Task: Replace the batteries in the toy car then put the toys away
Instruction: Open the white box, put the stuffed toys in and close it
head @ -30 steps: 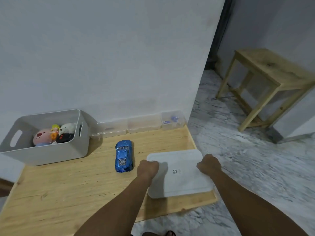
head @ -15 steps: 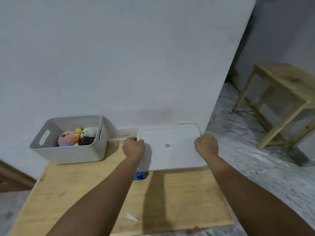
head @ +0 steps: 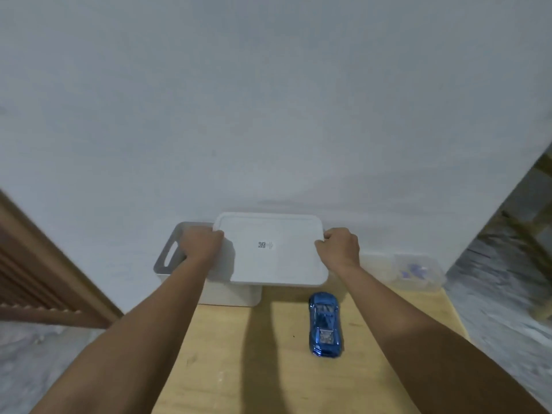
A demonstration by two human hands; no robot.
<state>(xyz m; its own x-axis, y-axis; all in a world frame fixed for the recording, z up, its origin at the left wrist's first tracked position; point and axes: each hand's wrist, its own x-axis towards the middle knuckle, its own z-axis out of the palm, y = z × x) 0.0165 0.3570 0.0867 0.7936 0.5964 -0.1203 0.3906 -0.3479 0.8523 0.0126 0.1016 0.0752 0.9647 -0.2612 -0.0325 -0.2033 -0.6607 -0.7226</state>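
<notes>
I hold a white rectangular lid point(head: 274, 249) with a small printed code by its two short edges. My left hand point(head: 201, 245) grips its left edge and my right hand point(head: 339, 249) its right edge. The lid hangs over the right part of the grey storage bin point(head: 170, 252), whose left handle slot still shows; the soft toys inside are hidden. A shiny blue toy car point(head: 325, 324) lies on the wooden table point(head: 268, 369), just in front of the lid's right corner, between my forearms.
Clear plastic boxes point(head: 415, 271), one holding small blue bits, line the wall at the table's back right. A white wall rises directly behind the bin. A brown slatted wooden piece point(head: 35, 282) stands at the left, a marble floor on both sides.
Both hands have lifted the lid off the table's right side and carried it left, over the grey bin. The blue car has stayed on the table.
</notes>
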